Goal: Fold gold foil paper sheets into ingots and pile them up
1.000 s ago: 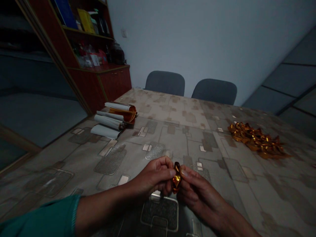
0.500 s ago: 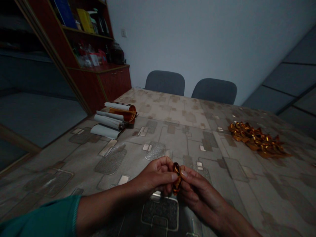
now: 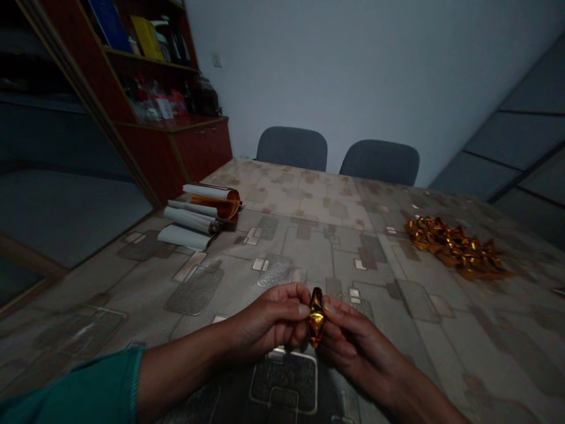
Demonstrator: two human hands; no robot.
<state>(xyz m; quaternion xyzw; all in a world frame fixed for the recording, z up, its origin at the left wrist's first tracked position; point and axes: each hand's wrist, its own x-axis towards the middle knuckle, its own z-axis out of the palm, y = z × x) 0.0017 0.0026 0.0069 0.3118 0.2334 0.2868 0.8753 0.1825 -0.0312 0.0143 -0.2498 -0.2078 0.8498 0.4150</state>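
While a teal cuffed sleeve (image 3: 75, 391) reaches in from the far left, curled white paper rolls (image 3: 188, 219) and a glossy gold foil roll (image 3: 216, 203) sit on the patterned beige tabletop (image 3: 309, 235). Over it, the left hand (image 3: 267, 318) and the right hand (image 3: 353, 338) are both closed on a crumpled gold foil twist (image 3: 316, 317), held upright between them, with a heap of twisted gold foil pieces (image 3: 454, 250) well off to the right!
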